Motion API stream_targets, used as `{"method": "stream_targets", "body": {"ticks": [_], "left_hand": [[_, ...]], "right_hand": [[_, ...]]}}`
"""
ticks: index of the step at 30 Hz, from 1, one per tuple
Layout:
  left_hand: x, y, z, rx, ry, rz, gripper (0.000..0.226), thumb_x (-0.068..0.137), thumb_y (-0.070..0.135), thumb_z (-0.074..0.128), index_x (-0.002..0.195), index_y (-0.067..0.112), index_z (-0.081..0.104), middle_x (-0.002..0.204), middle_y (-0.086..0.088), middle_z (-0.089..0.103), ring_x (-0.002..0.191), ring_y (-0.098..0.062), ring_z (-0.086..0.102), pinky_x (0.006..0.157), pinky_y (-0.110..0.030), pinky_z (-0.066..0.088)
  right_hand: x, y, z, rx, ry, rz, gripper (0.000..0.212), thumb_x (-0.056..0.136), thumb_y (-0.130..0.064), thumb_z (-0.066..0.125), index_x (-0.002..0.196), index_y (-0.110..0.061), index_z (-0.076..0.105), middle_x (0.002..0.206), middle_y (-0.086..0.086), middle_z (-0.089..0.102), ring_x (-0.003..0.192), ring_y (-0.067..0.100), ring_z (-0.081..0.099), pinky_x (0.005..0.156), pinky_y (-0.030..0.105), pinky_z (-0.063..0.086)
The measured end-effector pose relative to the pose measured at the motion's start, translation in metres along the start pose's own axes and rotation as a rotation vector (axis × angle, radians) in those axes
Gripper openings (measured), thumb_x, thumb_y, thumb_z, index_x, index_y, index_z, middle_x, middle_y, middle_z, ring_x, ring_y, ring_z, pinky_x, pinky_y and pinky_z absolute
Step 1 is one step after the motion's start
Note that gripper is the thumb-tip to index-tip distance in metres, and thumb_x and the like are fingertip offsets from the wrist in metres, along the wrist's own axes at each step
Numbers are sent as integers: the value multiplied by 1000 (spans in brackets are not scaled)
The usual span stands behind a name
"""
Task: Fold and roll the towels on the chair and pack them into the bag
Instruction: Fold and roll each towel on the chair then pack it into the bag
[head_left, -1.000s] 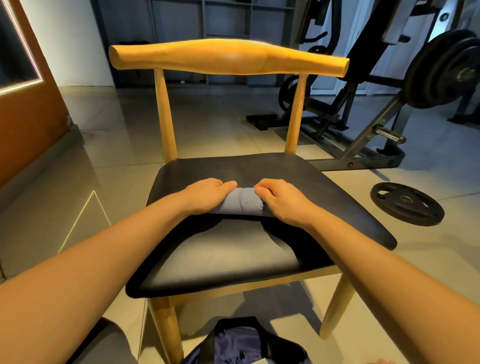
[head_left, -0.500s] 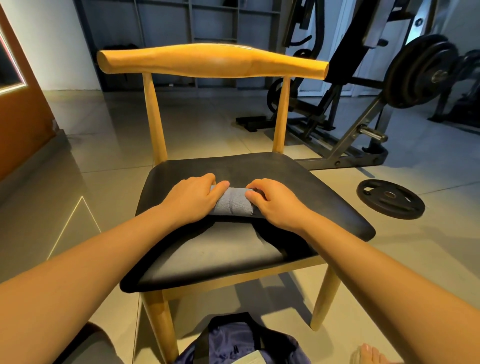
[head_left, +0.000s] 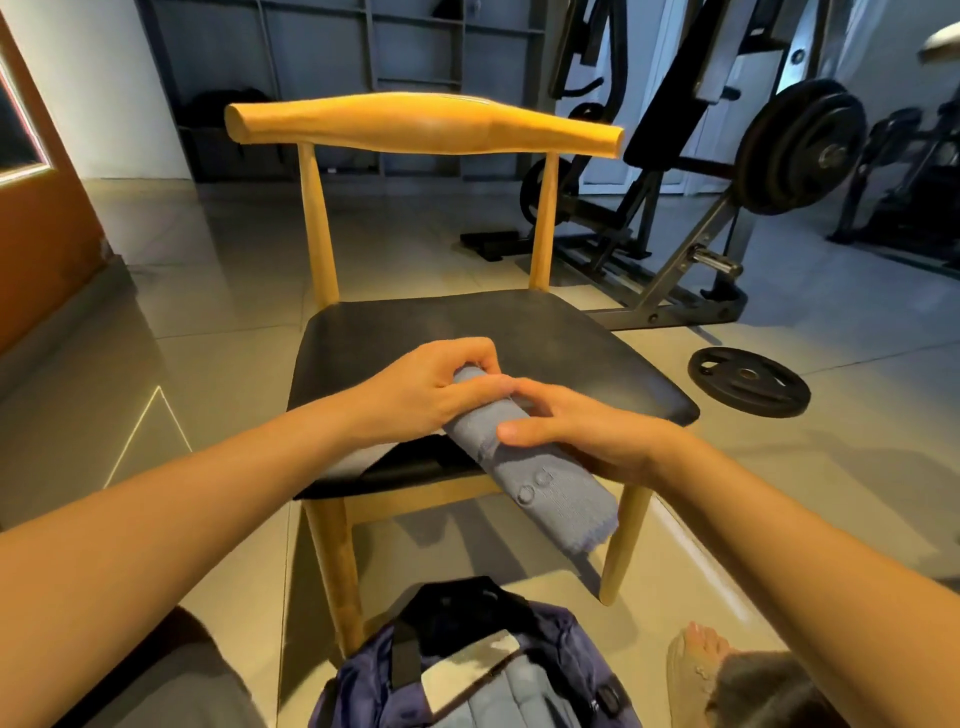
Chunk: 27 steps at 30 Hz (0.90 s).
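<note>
Gym floor, wooden chair (head_left: 431, 124) with black seat: rolled towel held in both hands.

Grey-blue towel (head_left: 540, 478), rolled into a tube, slants from above the seat's middle out past its front edge, loose end hanging free. Left hand (head_left: 431, 389) wraps the far end in a closed grip; right hand (head_left: 576, 426) pinches the middle. Below, an open purple bag (head_left: 467, 675) sits on the tiles. Weight plate (head_left: 748, 382) lies right.

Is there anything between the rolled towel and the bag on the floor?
Nothing visible. Both hands, left and right, hold the rolled towel over the chair's front edge. The open bag lies below it on the floor.
</note>
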<state>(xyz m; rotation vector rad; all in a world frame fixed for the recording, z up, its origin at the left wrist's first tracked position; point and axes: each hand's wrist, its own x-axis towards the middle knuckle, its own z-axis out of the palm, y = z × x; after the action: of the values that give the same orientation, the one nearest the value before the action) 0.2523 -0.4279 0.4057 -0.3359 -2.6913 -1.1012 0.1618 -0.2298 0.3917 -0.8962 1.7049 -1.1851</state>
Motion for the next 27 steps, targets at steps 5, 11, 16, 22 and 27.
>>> {"method": "stream_targets", "body": {"ticks": [5,11,16,22,27], "left_hand": [[-34,7,35,227,38,-45,34,94,57,59,82,26,58,77,5,64,74,-12,61,65,-41,53],[-65,11,79,305,-48,-79,36,95,58,57,81,24,58,77,3,64,73,-19,57,67,-40,48],[-68,-1,106,303,-162,-161,39,96,56,57,87,18,63,82,-1,66,77,-22,59,69,-40,48],[-68,-58,172,235,-520,-356,40,99,56,53,96,17,64,96,-4,66,89,-24,61,72,-36,45],[-104,-129,234,389,-590,-468,31,93,47,65,87,18,56,93,-7,65,89,-32,63,67,-38,44]], "right_hand": [[-30,31,43,14,23,68,36,94,-19,71,125,-3,61,105,20,73,92,26,71,84,39,58],[-75,80,88,-63,285,53,37,91,-34,74,122,-16,67,107,7,76,96,22,73,86,38,59],[-84,103,80,19,176,205,28,98,-27,66,120,-9,68,114,18,72,96,23,70,90,39,54],[-82,203,91,77,311,446,24,92,-19,73,98,5,70,92,23,69,81,28,64,76,40,50],[-94,267,111,-67,421,581,36,85,-14,73,67,-9,42,63,10,31,59,20,28,51,25,25]]}}
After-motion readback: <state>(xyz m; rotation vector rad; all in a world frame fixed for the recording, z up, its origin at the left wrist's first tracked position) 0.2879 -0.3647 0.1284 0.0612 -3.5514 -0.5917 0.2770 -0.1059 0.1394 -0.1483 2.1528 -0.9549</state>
